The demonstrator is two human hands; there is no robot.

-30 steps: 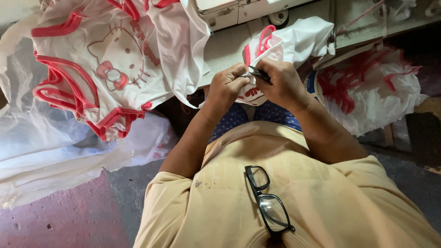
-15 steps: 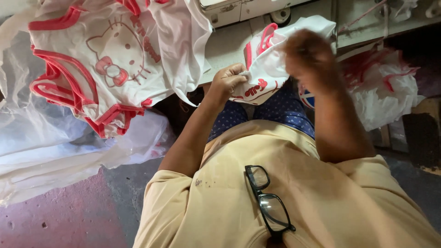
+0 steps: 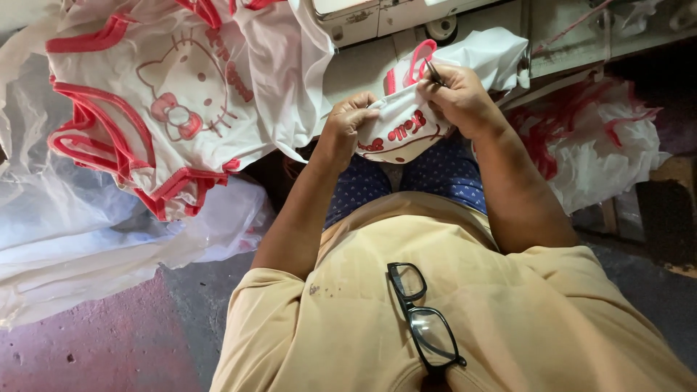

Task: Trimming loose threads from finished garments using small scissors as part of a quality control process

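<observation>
My left hand (image 3: 347, 123) grips a bunched white garment with red trim and red lettering (image 3: 406, 131), held above my lap. My right hand (image 3: 459, 94) pinches a small dark thin tool (image 3: 434, 72) against the garment's upper edge, next to a red trim loop. The garment's white cloth trails off to the right behind my right hand, over the table edge. Both forearms come up from my yellow shirt.
A pile of white garments with red trim and a cartoon cat print (image 3: 174, 94) hangs at the left over clear plastic sheeting (image 3: 109, 239). A sewing machine base (image 3: 377, 18) sits at the top. More red-and-white cloth (image 3: 602, 152) lies at the right. Black glasses (image 3: 425, 319) hang on my shirt.
My right hand, raised up and to the right half a second ago, has come back down onto the garment with the tool. My left hand has kept its grip on the cloth.
</observation>
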